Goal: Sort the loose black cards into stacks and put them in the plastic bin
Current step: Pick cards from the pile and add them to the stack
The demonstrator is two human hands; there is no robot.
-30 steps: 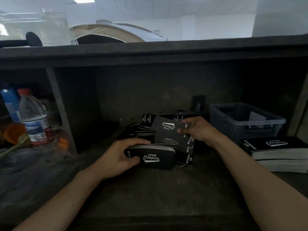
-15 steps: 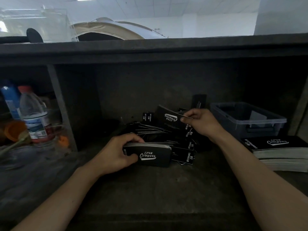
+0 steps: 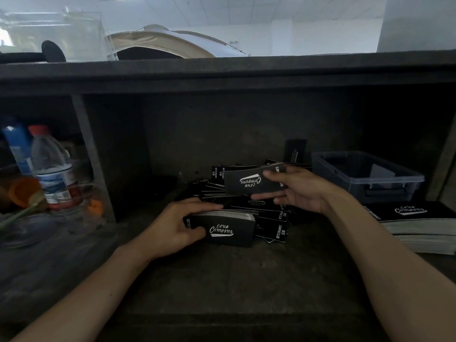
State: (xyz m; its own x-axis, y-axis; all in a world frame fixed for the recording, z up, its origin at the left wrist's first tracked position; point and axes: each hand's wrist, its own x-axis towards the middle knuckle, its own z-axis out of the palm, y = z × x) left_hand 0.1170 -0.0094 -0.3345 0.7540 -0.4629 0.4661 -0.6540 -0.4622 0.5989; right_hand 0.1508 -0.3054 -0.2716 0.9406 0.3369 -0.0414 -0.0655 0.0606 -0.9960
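A heap of loose black cards (image 3: 249, 201) with white "Club Camping" print lies at the back of the dark shelf. My left hand (image 3: 177, 225) grips a squared stack of cards (image 3: 227, 227) resting on the shelf in front of the heap. My right hand (image 3: 296, 191) holds a single black card (image 3: 249, 182) flat above the heap, its logo upside down. The grey plastic bin (image 3: 365, 178) stands to the right of the heap, open on top. Two finished stacks (image 3: 417, 223) lie in front of the bin.
One card (image 3: 295, 154) leans upright against the back wall. A vertical divider (image 3: 91, 159) closes the compartment on the left; beyond it stand a water bottle (image 3: 53, 169), a blue bottle and orange items. The shelf top (image 3: 222, 72) hangs low overhead.
My right hand has lifted a card off the heap and turned it flat, face up, moving slightly right. My left hand stays on its stack.
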